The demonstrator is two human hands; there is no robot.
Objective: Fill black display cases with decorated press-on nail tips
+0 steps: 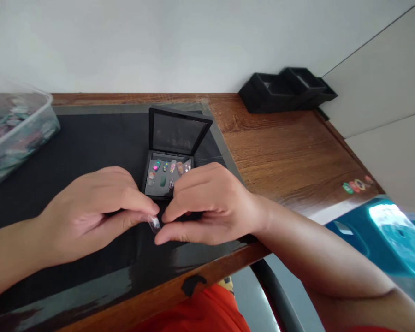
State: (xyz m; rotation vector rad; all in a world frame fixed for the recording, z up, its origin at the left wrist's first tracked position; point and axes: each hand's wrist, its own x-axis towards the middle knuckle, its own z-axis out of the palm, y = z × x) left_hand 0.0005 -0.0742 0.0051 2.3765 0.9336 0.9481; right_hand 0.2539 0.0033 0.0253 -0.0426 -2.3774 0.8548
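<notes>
Just above the front part of the dark mat, a small clear press-on nail [154, 224] is held between both hands. My left hand [102, 210] pinches its upper left end with thumb and index finger. At its other side, the thumb and index finger of my right hand [210, 203] close in around the edge. Right behind the hands lies a black display case [150, 151] with its see-through lid [180, 133] raised. Several decorated nails rest on its grey insert, among them a plain dark green nail [163, 181]. My right hand covers the case's lower right corner.
A clear plastic tub [44, 115] full of small packets stands at the left. Black bins [269, 94] sit at the back right, against the wall. A dark mat [97, 138] covers the wooden desk [280, 152]. Beyond its right edge is a blue stool [383, 240].
</notes>
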